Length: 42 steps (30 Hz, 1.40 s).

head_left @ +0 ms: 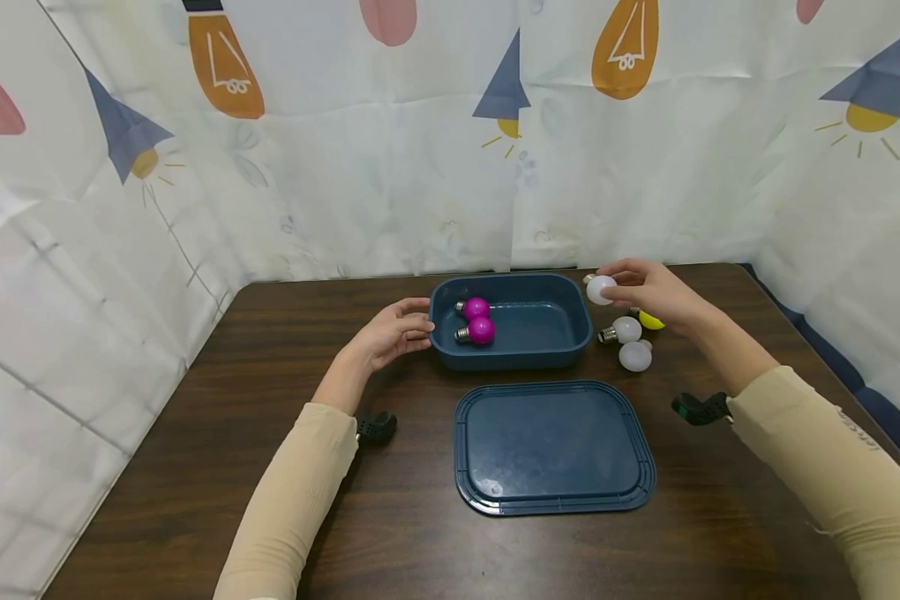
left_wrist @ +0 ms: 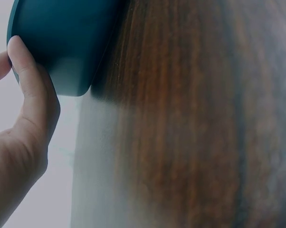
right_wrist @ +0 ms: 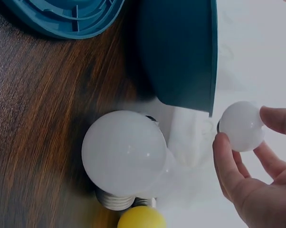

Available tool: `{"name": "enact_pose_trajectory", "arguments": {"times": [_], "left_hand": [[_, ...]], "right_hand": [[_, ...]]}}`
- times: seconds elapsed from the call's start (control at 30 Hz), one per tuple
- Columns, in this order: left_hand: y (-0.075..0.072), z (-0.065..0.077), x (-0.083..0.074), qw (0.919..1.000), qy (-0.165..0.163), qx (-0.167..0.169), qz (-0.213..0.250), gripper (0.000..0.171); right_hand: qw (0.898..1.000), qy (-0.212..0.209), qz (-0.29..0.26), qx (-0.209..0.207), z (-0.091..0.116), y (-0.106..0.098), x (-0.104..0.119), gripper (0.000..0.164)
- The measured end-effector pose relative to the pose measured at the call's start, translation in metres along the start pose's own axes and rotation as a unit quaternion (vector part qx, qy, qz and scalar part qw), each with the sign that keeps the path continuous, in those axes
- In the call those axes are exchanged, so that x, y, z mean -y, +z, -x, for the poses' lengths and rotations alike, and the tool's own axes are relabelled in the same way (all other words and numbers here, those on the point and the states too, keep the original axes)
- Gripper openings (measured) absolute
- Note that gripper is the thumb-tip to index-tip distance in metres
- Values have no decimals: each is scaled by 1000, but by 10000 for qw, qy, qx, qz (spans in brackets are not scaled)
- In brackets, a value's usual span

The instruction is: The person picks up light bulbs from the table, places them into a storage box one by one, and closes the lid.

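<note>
My left hand (head_left: 399, 333) is at the left end of a dark blue box (head_left: 506, 358), its fingertips touching the outer wall near the rim. Two magenta light bulbs (head_left: 482, 330) lie inside the box at its left side. Off the box's right end, my right hand (head_left: 648, 292) pinches a white light bulb (right_wrist: 243, 126) between thumb and fingers, raised above the table. Under that hand, two more white bulbs (head_left: 635, 356) and a yellow bulb (right_wrist: 142, 219) lie close together on the table.
A dark blue lid (head_left: 555, 450) lies flat on the brown wooden table (head_left: 330, 533), in front of the box. Behind the table's far edge hangs a white curtain (head_left: 420, 183) with lamp patterns. Both forearms wear beige sleeves (head_left: 292, 492), with a black wrist device (head_left: 701, 409) on each.
</note>
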<state>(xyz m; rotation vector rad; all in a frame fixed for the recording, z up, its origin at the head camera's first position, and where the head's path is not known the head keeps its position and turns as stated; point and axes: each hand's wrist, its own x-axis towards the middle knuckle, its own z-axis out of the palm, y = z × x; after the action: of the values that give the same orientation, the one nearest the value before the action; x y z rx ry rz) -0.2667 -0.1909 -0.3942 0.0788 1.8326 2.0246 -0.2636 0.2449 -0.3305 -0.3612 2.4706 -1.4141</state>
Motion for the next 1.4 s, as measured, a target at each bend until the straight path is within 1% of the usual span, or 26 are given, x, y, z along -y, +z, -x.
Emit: {"name": "enact_pose_trajectory", "arguments": {"times": [0.2,0.37,0.73,1.1,1.4], "left_hand": [[0,0,0,10000,21,45,13,59],[-1,0,0,9999,45,98,33,60],[-1,0,1,9999,35,115,41,61],[-1,0,0,9999,35,130,-16,61],[0,0,-1,9999,37,154,4,61]], "right_hand": [[10000,12,-50,-14,-5,6,3,53],[9999,-91,-142,15,-8,11,6,52],[9995,-261,-127,123,-15,19,6,48],[9997,-123,-195,22,-17,22,12,48],[9989,-375,-263,135,-23,32,18,43]]}}
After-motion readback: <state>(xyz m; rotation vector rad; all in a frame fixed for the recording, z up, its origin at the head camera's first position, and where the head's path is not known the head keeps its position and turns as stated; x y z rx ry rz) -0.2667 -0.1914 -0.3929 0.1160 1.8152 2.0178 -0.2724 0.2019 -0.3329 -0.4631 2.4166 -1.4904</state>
